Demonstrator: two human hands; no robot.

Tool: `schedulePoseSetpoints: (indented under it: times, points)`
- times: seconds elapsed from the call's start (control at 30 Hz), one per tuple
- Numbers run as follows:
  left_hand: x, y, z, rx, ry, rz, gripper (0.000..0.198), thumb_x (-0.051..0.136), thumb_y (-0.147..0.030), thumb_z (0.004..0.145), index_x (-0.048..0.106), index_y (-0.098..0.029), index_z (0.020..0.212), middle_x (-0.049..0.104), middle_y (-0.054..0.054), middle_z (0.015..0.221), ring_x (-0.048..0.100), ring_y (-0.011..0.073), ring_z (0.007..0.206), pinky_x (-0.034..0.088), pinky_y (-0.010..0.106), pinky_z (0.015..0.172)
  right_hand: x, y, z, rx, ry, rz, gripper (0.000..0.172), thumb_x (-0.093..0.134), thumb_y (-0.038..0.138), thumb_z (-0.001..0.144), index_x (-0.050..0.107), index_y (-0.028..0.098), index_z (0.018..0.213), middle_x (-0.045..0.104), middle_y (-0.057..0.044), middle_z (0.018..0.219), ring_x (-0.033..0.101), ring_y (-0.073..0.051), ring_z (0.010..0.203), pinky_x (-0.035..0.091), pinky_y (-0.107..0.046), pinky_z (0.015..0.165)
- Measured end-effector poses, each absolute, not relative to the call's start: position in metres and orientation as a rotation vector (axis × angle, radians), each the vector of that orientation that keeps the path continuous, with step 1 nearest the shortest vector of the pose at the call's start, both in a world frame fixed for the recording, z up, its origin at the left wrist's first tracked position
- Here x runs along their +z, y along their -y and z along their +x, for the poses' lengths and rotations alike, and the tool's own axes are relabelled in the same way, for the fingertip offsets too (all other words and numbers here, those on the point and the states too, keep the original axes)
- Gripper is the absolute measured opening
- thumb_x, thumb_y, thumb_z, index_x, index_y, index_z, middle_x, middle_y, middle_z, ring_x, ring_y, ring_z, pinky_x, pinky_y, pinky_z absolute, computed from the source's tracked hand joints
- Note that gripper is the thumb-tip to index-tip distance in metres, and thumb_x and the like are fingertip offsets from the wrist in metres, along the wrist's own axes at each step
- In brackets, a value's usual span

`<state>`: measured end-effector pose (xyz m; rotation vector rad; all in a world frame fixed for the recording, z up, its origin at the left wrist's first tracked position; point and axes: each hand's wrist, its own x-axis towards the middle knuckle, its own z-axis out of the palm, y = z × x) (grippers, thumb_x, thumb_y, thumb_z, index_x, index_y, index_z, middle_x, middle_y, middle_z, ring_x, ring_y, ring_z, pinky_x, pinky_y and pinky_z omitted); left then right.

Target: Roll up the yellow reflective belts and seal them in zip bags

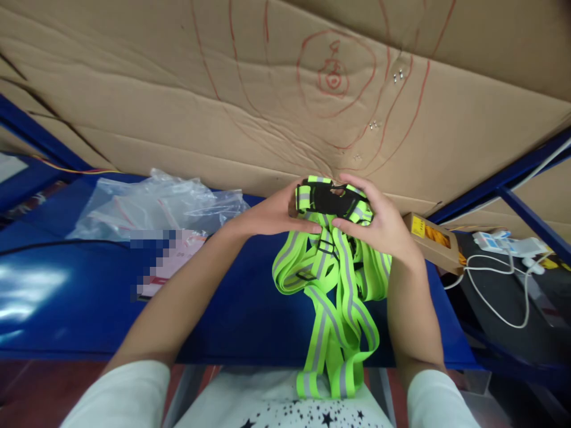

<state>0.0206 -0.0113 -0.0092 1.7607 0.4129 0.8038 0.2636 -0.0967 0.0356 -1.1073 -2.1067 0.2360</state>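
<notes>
Between my two hands is a reflective harness of bright yellow-green webbing with silver stripes. My left hand grips its black backing piece from the left, thumb below and fingers behind. From the right, my right hand holds the same bundle, its thumb under the black piece and its fingers over the top. Black strap sliders show on the webbing. Loops of strap hang below my hands, and the lowest ones droop over the table's front edge. Parts of my fingers are hidden behind the bundle.
Clear plastic bags lie at the back left of the blue table. An open cardboard box stands at the right, near a white power strip and cables. A cardboard wall with red drawings rises behind.
</notes>
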Motion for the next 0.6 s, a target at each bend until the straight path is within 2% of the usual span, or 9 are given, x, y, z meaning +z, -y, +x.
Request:
schedulePoseSetpoints:
  times: [0.07,0.17,0.23,0.3,0.43,0.6]
  points:
    - [-0.013,0.004,0.015,0.802,-0.525,1.978,0.080,0.091,-0.047,0.076,0.056,-0.024,0.144,0.070,0.011,0.134,0.069,0.0321,0.121,0.055,0.047,0.106,0.039,0.100,0.269,0.233,2.099,-1.116,0.074,0.082,0.045,0.087,0.051,0.027,0.152,0.061,-0.008,0.152,0.059,-0.030,0.140,0.048,-0.047,0.120]
    - [-0.013,0.002,0.010,0.962,-0.684,2.151,0.076,0.081,-0.043,0.087,0.047,-0.026,0.152,0.066,0.013,0.138,0.066,0.0327,0.127,0.052,0.050,0.111,0.042,0.104,0.273,0.243,2.105,-1.142,0.074,0.082,0.044,0.087,0.050,0.026,0.152,0.060,-0.009,0.152,0.058,-0.030,0.141,0.048,-0.046,0.120]
    - [-0.008,0.010,0.011,1.062,-0.611,2.325,0.084,0.081,-0.039,0.087,0.038,-0.028,0.158,0.054,0.014,0.153,0.054,0.0334,0.143,0.042,0.053,0.122,0.042,0.105,0.272,0.254,2.123,-1.169,0.076,0.080,0.044,0.088,0.047,0.027,0.154,0.057,-0.009,0.155,0.056,-0.030,0.143,0.047,-0.047,0.121]
    - [0.000,0.022,0.015,1.087,-0.466,2.486,0.081,0.081,-0.037,0.088,0.039,-0.029,0.158,0.044,0.013,0.161,0.042,0.0323,0.153,0.034,0.052,0.129,0.041,0.106,0.269,0.259,2.147,-1.192,0.077,0.079,0.044,0.089,0.044,0.028,0.156,0.055,-0.008,0.158,0.054,-0.030,0.145,0.047,-0.048,0.122]
    - [0.010,0.039,0.024,1.140,-0.465,2.527,0.054,0.075,-0.033,0.092,0.055,-0.028,0.142,0.054,0.012,0.150,0.051,0.0286,0.145,0.040,0.047,0.124,0.042,0.108,0.260,0.228,2.173,-1.214,0.074,0.078,0.044,0.090,0.046,0.029,0.155,0.056,-0.008,0.157,0.057,-0.031,0.143,0.047,-0.051,0.121]
    - [0.009,0.039,0.026,1.153,-0.505,2.415,0.047,0.078,-0.031,0.087,0.061,-0.025,0.131,0.063,0.010,0.140,0.059,0.0268,0.135,0.046,0.042,0.118,0.045,0.109,0.255,0.202,2.186,-1.205,0.071,0.078,0.046,0.090,0.049,0.028,0.152,0.061,-0.008,0.152,0.060,-0.031,0.139,0.050,-0.050,0.118]
